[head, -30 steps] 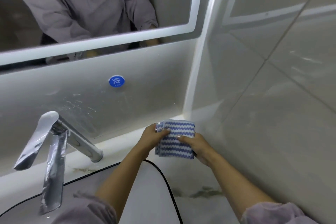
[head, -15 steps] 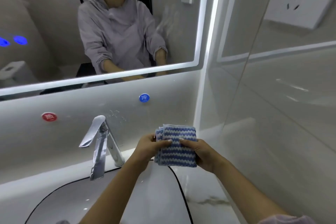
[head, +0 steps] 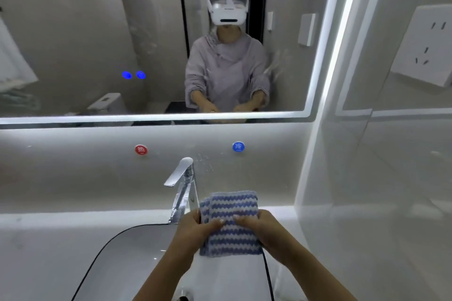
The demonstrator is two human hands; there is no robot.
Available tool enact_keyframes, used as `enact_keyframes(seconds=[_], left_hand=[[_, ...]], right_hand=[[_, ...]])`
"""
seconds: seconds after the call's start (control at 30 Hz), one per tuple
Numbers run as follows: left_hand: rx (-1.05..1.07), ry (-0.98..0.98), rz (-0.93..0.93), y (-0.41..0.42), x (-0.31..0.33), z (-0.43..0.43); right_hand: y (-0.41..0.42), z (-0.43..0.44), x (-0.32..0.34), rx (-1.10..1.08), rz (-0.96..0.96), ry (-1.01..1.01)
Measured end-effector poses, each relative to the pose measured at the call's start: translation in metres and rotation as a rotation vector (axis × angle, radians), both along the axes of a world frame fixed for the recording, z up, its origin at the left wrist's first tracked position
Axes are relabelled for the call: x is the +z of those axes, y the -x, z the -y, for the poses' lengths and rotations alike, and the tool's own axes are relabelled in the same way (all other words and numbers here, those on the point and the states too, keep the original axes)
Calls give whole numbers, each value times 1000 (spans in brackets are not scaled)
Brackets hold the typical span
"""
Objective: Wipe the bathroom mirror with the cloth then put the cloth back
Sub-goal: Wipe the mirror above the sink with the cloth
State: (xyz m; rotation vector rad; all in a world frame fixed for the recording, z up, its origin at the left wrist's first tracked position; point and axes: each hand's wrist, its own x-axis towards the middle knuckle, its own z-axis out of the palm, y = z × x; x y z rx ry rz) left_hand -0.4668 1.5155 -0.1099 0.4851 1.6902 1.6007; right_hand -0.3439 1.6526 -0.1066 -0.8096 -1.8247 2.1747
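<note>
Holding the folded cloth point(head: 232, 225) above the basin's point(head: 117, 271) right side, just right of the tap point(head: 182, 186): left hand point(head: 195, 230) and right hand point(head: 265, 230), each grip clamped on one edge. Risk: a loose fold may catch the tap on the rise toward the far mirror point(head: 85, 32).

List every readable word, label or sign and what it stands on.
"冷": round blue sticker on the white wall panel below the mirror.
"热", probably, slightly blurred: round red sticker, same panel.
Small print under both characters: too small to read.
Two glowing blue mirror icons: blurred.
</note>
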Motion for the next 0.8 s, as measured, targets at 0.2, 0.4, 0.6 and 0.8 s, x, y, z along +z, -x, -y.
enact_keyframes(seconds=[0.2, 0.4, 0.6, 0.8], left_hand=[[146, 23, 26, -6, -1, 31], [210, 1, 54, -2, 7, 58], [191, -38, 44, 11, 19, 104], [202, -48, -8, 43, 20, 183]], right_hand=[[8, 24, 9, 68, 96, -143], [12, 48, 22, 83, 91, -204], [25, 94, 29, 77, 62, -247], [61, 178, 26, 21, 19, -238]])
